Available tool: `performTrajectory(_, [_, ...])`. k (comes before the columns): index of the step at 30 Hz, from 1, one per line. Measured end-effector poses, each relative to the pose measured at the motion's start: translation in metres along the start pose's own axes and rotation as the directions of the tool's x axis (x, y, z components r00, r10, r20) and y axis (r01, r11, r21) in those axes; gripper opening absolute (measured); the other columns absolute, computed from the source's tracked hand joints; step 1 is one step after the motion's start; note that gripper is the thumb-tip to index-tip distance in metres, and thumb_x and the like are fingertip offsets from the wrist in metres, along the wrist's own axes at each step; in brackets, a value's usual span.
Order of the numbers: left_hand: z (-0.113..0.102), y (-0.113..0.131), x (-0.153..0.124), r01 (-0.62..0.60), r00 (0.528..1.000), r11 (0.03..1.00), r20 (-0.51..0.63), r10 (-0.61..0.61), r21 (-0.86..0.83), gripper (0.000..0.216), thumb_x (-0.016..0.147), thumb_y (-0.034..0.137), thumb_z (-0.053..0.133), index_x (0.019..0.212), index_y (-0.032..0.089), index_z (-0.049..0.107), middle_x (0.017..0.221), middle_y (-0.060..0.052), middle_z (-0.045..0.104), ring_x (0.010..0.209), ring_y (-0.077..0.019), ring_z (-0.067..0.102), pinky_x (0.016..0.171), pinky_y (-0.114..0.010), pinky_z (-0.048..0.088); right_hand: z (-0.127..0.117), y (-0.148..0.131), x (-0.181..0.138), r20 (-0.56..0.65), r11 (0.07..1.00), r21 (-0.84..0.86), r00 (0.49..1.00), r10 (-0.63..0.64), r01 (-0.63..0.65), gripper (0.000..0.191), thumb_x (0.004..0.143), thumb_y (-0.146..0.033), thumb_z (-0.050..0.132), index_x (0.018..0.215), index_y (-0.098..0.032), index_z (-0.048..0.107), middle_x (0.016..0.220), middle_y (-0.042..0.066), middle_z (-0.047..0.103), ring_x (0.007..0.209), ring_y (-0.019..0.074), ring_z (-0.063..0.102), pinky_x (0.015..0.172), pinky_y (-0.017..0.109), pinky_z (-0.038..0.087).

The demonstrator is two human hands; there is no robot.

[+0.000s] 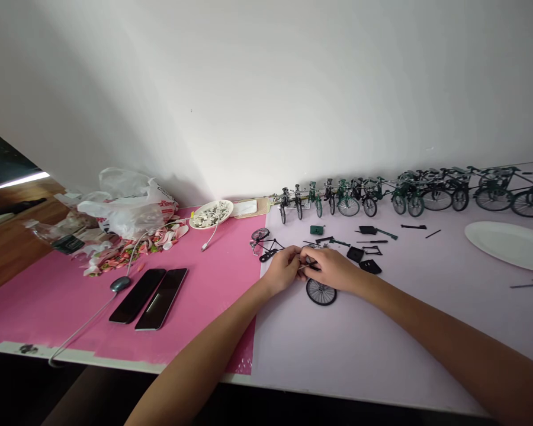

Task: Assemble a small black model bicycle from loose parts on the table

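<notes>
My left hand (285,267) and my right hand (332,267) meet over the pale table, fingers pinched together on a small thin metal part (305,266) between them. A small black spoked wheel (321,292) lies just below my right hand. Loose black bicycle parts (365,255) lie just behind my hands. To the left of my hands rests a partly built frame with a wheel (263,242). A row of finished green and black miniature bicycles (408,196) lines the wall.
A white plate (510,245) sits far right. On the pink mat (213,284) lie two dark phones (150,297), a cable with a grey mouse-like piece (120,284), a white bowl of small parts (211,213) and plastic bags (124,210).
</notes>
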State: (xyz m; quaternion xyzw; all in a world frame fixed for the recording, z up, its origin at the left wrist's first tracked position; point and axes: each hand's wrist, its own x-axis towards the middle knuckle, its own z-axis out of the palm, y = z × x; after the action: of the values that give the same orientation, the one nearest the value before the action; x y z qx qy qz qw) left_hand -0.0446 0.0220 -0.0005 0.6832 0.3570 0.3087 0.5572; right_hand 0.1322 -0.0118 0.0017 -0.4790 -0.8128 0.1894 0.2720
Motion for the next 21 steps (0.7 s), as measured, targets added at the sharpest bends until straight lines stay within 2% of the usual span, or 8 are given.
performTrajectory(21, [-0.0004, 0.0018, -0.0005, -0.002, 1.0, 1.0, -0.001, 0.002, 0.01, 0.015, 0.086, 0.011, 0.044, 0.086, 0.016, 0.058, 0.062, 0.003, 0.06, 0.052, -0.012, 0.063, 0.054, -0.022, 0.052, -0.0001, -0.0005, -0.0007, 0.007, 1.0, 0.018, 1.0, 0.016, -0.016, 0.009, 0.086, -0.019, 0.06, 0.093, -0.024, 0.058, 0.082, 0.0, 0.068, 0.062, 0.0142, 0.059, 0.059, 0.026, 0.04])
